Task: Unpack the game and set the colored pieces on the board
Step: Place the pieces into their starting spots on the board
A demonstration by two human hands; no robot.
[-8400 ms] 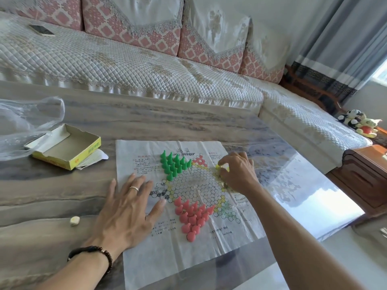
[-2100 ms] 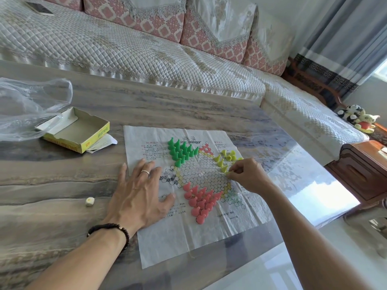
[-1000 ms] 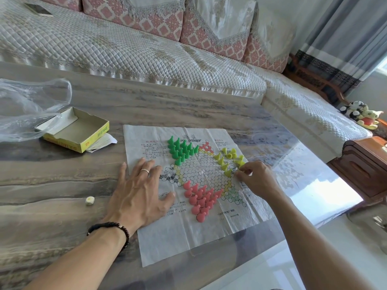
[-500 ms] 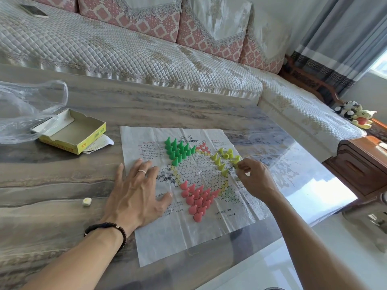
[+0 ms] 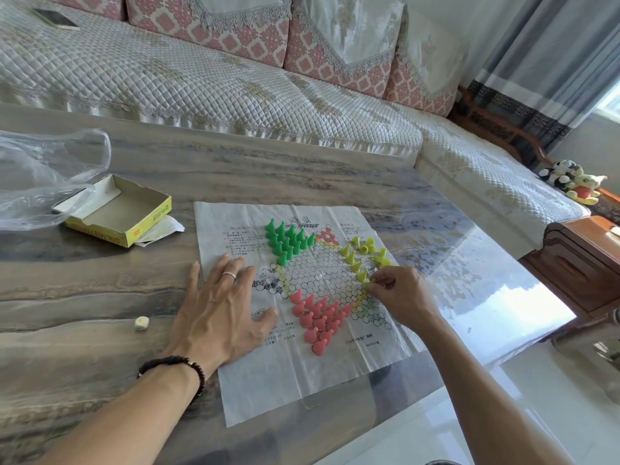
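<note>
A thin paper game board [image 5: 335, 380] lies flat on the table, printed with a star of small circles. Several green cone pieces [image 5: 288, 241] stand on its far point, several pink ones [image 5: 317, 318] on the near point, and several yellow ones [image 5: 364, 255] on the right point. My left hand [image 5: 218, 313] lies flat with fingers spread on the board's left edge. My right hand [image 5: 401, 295] pinches a yellow piece [image 5: 370, 282] at the lower end of the yellow group, touching the board.
An open yellow game box [image 5: 119, 209] sits at the left with a paper slip under it and a clear plastic bag [image 5: 43, 176] beside it. A small die [image 5: 141, 323] lies left of my left hand. A sofa runs behind the table; the table edge is close on the right.
More yellow pieces stand on the right point than before. My right hand has come a little nearer and lower along the yellow group with a piece. My left hand stays flat on the board.
</note>
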